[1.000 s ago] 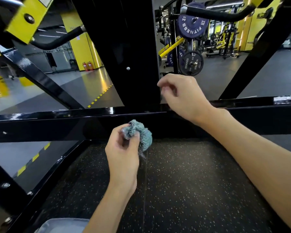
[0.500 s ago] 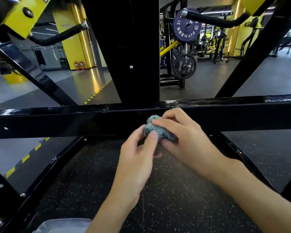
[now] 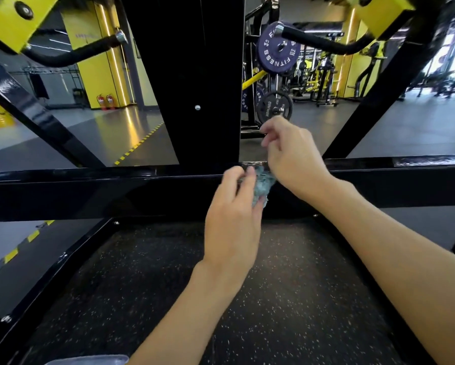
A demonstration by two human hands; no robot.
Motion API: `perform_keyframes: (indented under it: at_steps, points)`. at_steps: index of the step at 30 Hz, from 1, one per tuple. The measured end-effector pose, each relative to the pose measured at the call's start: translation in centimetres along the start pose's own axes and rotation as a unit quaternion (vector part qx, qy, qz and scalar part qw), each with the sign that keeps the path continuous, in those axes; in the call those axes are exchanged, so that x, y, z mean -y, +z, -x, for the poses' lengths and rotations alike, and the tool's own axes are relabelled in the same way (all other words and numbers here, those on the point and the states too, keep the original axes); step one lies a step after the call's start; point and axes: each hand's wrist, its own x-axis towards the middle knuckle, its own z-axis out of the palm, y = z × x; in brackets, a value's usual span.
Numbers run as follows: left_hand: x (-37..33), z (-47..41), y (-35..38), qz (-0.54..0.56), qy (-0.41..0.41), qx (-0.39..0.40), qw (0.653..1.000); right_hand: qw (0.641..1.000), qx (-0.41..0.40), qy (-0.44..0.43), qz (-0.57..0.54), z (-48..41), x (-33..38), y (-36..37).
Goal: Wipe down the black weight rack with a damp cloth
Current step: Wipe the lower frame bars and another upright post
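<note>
The left hand [image 3: 231, 219] had climbed from below the bar and gripped the bunched teal cloth [image 3: 262, 184], fingers curled round it and holding it up against the front face of the crossbar [image 3: 89, 191]. Half a second back both hands were clamped on that cloth together. Now the right hand [image 3: 292, 156] had come off the bundle and lifted just above it, over the bar's top edge, fingers curled in. Whether they pinched a corner of cloth or nothing at all, the blur would not let me tell.

So the cloth sat at the middle of the black weight rack [image 3: 189, 75], touching the crossbar right where the wide upright met it, with a wet-looking sheen on the bar's top edge just beside it. That read to me as the regrip being done and the wipe about to resume: one hand carried the cloth, and the long run of crossbar to the left and right was, I judged, mostly still to do.

Near the person lay speckled rubber flooring [image 3: 273, 299]. Far beyond the bar hung a purple weight plate [image 3: 276, 48] on another machine.
</note>
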Motion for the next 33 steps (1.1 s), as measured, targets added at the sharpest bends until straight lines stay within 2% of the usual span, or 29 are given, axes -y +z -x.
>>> perform_keyframes:
  at_steps: [2,4,8,12,14,19,23,24,27,28,31,33]
  points:
    - [0.2,-0.5,1.1,-0.029,0.047,0.000,0.998,0.996,0.025,0.031,0.086,-0.4,-0.9,1.0]
    - [1.6,-0.4,1.4,-0.034,0.075,-0.035,0.996,0.989,0.018,0.043,0.138,0.0,-1.3,1.5]
    - [4.0,1.0,0.6,-0.027,0.013,-0.134,0.991,0.988,0.040,0.039,0.141,-0.1,-1.1,1.7]
    - [2.1,0.7,2.3,-0.016,0.081,-0.062,0.995,0.988,0.033,0.031,0.148,0.1,-1.0,1.9]
    - [3.3,1.0,1.9,-0.019,0.097,-0.043,0.994,0.989,0.036,0.030,0.138,0.1,-1.2,1.6]
    - [5.4,3.3,0.9,-0.001,0.000,-0.090,0.996,0.990,0.054,-0.008,0.131,-0.2,-0.5,1.7]
    - [4.3,2.9,1.8,0.004,0.053,-0.032,0.998,0.990,0.072,-0.017,0.116,-0.7,0.7,3.1]
    - [4.9,3.0,1.5,0.009,0.039,-0.043,0.998,0.988,0.080,-0.008,0.130,-0.7,0.8,3.2]
    - [5.8,3.5,0.4,0.035,-0.084,-0.125,0.988,0.986,0.092,0.006,0.136,-0.7,0.6,3.1]
    - [5.4,3.2,0.6,0.040,-0.097,-0.136,0.985,0.988,0.094,0.013,0.123,-0.7,0.7,3.0]
    - [3.8,2.0,1.5,0.039,-0.022,-0.099,0.994,0.991,0.104,0.046,0.065,-1.2,0.9,2.9]
    - [4.4,1.3,0.9,0.043,-0.020,-0.108,0.993,0.991,0.116,0.067,0.016,-1.5,0.6,2.8]
